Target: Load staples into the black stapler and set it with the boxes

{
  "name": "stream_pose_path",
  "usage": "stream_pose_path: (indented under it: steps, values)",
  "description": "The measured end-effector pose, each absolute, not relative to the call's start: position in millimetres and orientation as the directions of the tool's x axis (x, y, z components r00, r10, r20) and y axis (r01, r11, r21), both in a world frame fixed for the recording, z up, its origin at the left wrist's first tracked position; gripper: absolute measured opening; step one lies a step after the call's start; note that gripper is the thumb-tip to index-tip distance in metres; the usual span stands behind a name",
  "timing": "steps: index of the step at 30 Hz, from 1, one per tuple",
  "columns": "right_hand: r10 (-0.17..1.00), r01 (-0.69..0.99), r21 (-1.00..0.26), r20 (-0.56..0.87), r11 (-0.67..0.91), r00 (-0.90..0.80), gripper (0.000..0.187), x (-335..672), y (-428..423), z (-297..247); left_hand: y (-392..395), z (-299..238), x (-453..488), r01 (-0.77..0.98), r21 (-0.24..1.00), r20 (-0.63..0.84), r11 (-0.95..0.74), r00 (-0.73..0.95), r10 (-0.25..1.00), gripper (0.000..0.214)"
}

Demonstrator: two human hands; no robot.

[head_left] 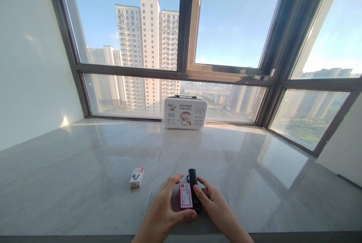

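My right hand (216,202) grips a black stapler (193,182) from its right side, with the thumb lying on top of it. The stapler rests lengthwise on the grey stone surface. Pressed close along its left side is a small red-and-white box (186,196) with a white label. My left hand (164,204) curves round this box with thumb and forefinger spread, the thumb by its near end and the forefinger by its far end. Whether those fingertips touch the box is hard to see. Further left, a small white box (137,178) with a stapler picture lies apart.
A white case (186,113) with cartoon prints and a dark handle stands upright against the window at the back. Dark window frames (130,68) enclose the ledge (93,197). A white wall (28,66) borders it on the left. The ledge's front edge runs below my hands.
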State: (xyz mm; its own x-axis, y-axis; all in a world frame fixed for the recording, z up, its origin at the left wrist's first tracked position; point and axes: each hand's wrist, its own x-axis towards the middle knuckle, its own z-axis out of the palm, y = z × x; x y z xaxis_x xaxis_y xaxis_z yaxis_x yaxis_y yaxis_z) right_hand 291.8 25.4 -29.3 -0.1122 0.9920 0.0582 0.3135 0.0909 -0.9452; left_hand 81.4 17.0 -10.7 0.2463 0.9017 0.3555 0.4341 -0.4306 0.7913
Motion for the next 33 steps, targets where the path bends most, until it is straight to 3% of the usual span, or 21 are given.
stream_pose_path:
  steps: [3,5,7,9,11,15,21,28,33]
  values:
    - [0.996,0.347,-0.934,0.065,0.083,-0.065,0.086,297,20,-34,26,-2,39,0.583,0.748,0.419,-0.317,-0.046,0.907,0.042]
    - [0.994,0.400,-0.912,0.065,0.094,-0.085,0.089,299,14,-34,39,4,0,0.653,0.742,0.387,-0.152,-0.232,0.892,0.043]
    - [0.991,0.462,-0.881,0.052,0.105,-0.126,0.096,298,8,-31,54,6,-35,0.709,0.705,0.295,-0.016,-0.273,0.916,0.044]
    - [0.987,0.520,-0.847,0.033,0.111,-0.158,0.102,295,1,-24,66,4,-54,0.779,0.625,0.165,0.050,-0.194,0.967,0.048]
    - [0.981,0.554,-0.820,0.039,0.140,-0.190,0.096,290,-3,-15,75,1,-52,0.827,0.562,0.102,0.028,-0.103,0.989,0.053]
    - [0.973,0.609,-0.765,0.098,0.209,-0.211,0.056,278,-5,2,79,-3,1,0.836,0.544,0.062,-0.065,0.037,0.997,0.062]
    - [0.963,0.587,-0.774,0.107,0.238,-0.249,0.043,271,3,7,78,-3,73,0.710,0.663,-0.020,-0.237,0.332,0.943,0.074]
    - [0.953,0.524,-0.818,0.090,0.236,-0.288,0.041,300,17,0,94,-10,101,0.615,0.786,-0.271,-0.061,0.433,0.860,0.081]
    - [0.964,0.487,-0.860,0.022,0.153,-0.263,0.045,372,26,-3,110,-9,182,0.510,0.860,-0.313,0.009,0.514,0.799,0.080]
